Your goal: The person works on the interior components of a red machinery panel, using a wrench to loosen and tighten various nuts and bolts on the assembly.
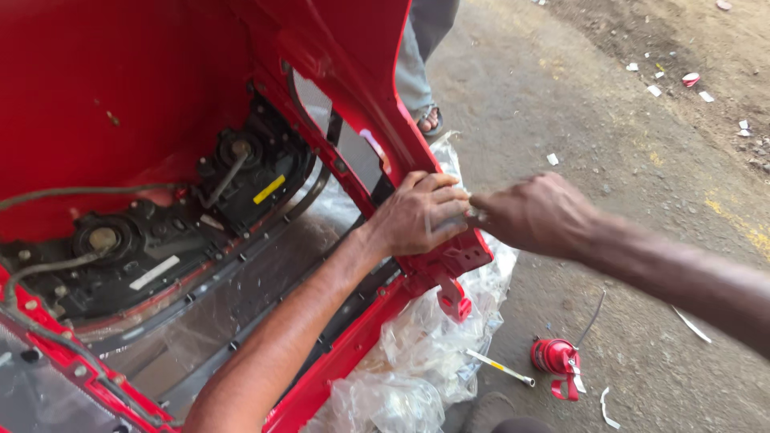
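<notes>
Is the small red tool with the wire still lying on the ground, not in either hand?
Yes, the red tool lies on the ground below the right hand, while the left hand grips the red panel's edge.

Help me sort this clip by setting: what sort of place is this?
Probably an outdoor roadside vehicle repair spot: a detached red body panel with exposed lamp housings lies over plastic sheeting on littered dirt ground.

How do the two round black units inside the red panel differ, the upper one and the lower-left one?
The upper unit sits higher and further right, next to a yellow label; the lower unit sits lower left, above a white label. A grey rod crosses the upper unit's centre, while the lower unit's pale centre shows uncovered. Both are round, black and set in the same dark housing on the red panel.
</notes>
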